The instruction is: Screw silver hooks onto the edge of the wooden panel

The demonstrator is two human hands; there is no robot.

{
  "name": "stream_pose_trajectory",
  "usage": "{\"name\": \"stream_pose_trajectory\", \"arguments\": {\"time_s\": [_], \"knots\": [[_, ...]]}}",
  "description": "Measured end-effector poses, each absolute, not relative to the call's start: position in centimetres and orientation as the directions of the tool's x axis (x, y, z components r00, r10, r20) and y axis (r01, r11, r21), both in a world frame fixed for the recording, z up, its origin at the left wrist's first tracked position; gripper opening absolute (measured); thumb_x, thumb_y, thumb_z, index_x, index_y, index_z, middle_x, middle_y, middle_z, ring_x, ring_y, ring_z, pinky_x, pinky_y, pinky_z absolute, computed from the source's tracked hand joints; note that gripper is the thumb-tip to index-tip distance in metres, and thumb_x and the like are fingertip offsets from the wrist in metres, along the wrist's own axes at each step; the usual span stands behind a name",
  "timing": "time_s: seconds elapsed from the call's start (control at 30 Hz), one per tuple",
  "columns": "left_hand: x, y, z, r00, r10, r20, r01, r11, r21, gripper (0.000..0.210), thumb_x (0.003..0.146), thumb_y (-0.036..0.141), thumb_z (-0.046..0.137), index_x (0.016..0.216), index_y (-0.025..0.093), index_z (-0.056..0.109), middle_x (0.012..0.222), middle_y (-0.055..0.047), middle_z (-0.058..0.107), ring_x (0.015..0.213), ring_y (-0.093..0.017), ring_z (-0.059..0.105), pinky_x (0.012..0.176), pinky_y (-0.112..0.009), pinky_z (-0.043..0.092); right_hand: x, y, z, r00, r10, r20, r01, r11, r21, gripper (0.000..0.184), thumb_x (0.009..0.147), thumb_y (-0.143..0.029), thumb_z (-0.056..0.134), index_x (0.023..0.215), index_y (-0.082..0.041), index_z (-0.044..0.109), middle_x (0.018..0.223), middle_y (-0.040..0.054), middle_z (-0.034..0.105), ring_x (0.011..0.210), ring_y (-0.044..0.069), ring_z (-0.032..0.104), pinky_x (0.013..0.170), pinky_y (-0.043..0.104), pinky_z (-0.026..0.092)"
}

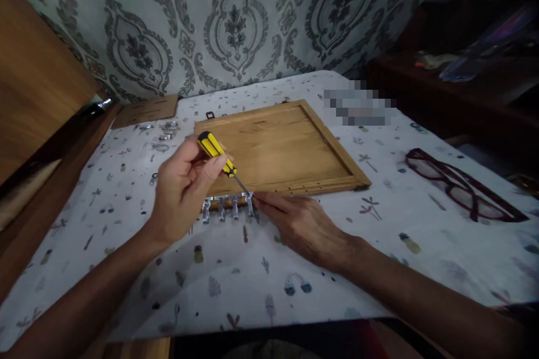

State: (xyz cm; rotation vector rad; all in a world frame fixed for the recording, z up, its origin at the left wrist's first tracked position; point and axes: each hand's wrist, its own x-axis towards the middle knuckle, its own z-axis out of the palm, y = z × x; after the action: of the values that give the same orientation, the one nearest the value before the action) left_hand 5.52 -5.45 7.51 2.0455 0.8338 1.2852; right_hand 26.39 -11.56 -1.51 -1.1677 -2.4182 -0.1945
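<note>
Yellow-black screwdriver [215,147]; golden-brown panel [278,146]; white pineapple-print tablecloth [337,297].

On the tablecloth [269,305] we find the framed panel [273,143] at centre, the hook row [222,210] along the left part of its near edge. The screwdriver [215,150], in the left hand [179,188], reaches the row's right end, beside the right hand [301,224]. We locate eyeglasses [462,196] to the right, a cardboard sheet [147,110] behind left, and the wall [236,28] beyond.
</note>
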Motion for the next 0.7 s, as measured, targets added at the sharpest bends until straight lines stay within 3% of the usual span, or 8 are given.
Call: {"name": "stream_pose_trajectory", "arguments": {"time_s": [0.2,0.7], "knots": [[5.6,-4.9,4.8,0.380,0.767,0.517,0.233,-0.620,0.749,0.017,0.100,0.035,0.058,0.100,0.018,0.061,0.089,-0.003,0.070,0.081,-0.014,0.068,0.075,-0.025,0.059,26.2,-11.7,-1.1,-0.529,0.722,0.447,0.787,0.615,-0.061,0.046,0.076,0.009,0.048,0.110,-0.012,0.070,0.116,0.0119,0.077,0.072,0.018,0.072,0.060,0.030,0.057],[5.4,-5.0,4.5,0.418,0.713,0.564,0.150,-0.666,0.731,0.008,0.101,0.025,0.057,0.104,0.019,0.062,0.093,-0.002,0.069,0.084,-0.012,0.068,0.078,-0.024,0.059,26.3,-11.6,-1.3,-0.522,0.706,0.479,0.770,0.631,-0.092,0.043,0.076,0.009,0.049,0.109,-0.011,0.069,0.113,0.0124,0.077,0.079,0.020,0.072,0.064,0.031,0.057]]}}
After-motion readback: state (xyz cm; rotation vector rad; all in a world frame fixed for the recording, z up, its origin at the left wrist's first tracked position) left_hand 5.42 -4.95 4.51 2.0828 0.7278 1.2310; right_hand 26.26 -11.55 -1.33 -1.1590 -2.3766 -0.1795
